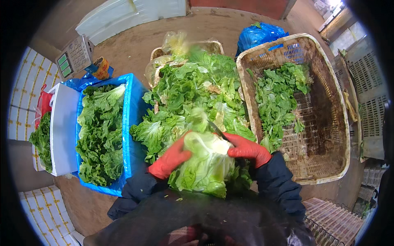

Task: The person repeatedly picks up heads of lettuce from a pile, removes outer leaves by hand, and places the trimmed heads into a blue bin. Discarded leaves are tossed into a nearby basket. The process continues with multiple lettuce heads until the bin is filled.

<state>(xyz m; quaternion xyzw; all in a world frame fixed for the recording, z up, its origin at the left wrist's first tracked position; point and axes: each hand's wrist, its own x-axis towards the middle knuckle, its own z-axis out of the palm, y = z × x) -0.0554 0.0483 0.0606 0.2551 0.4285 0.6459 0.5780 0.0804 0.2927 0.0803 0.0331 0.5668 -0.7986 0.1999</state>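
Note:
A head of leafy lettuce (206, 163) is held just above my lap, its pale cut stem turned up. My left hand (172, 156), in a red rubber glove, grips the lettuce from the left side. On the other side my right hand (246, 149), gloved the same, holds a knife (219, 130) whose blade points away beside the stem; the handle is hidden in the fist. A blurred loose leaf (199, 119) appears just beyond the blade. Behind it, a large pile of lettuce leaves (190, 89) covers most of a crate.
To the left stands a box lined with blue plastic (127, 123), filled with lettuce heads (100, 138). A dirty plastic crate (335, 153) on the right holds some leaves (274, 98). A digital scale (75, 57), a blue bag (258, 37) and white foam boxes (46, 215) stand around.

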